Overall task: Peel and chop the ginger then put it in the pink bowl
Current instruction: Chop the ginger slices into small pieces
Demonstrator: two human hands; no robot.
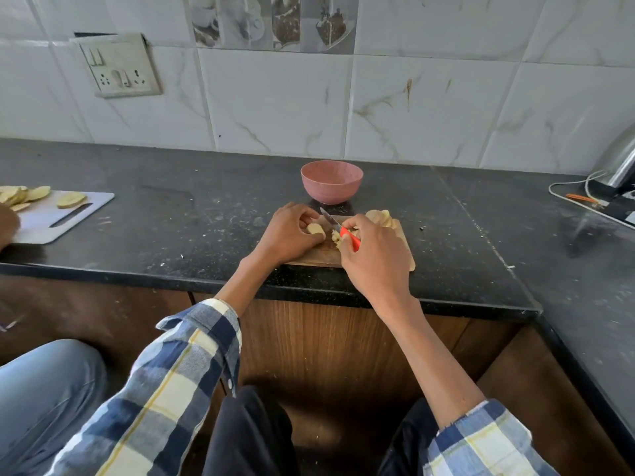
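Note:
A peeled pale-yellow piece of ginger (315, 229) lies on a small wooden cutting board (405, 250), and my left hand (288, 235) holds it down with curled fingers. My right hand (376, 259) grips a knife (331, 219) by its red handle, blade pointing away toward the bowl, just right of the ginger. Small cut ginger bits (336, 237) lie between my hands. More ginger pieces (379, 216) are heaped at the board's far right corner. The pink bowl (331, 182) stands just behind the board; I cannot see anything in it.
A white cutting board (58, 219) with sliced pale pieces lies at the left, another person's hand at its edge. A metal appliance (618, 163) with cables stands at the far right. The black counter's front edge (206, 274) runs just below the wooden board.

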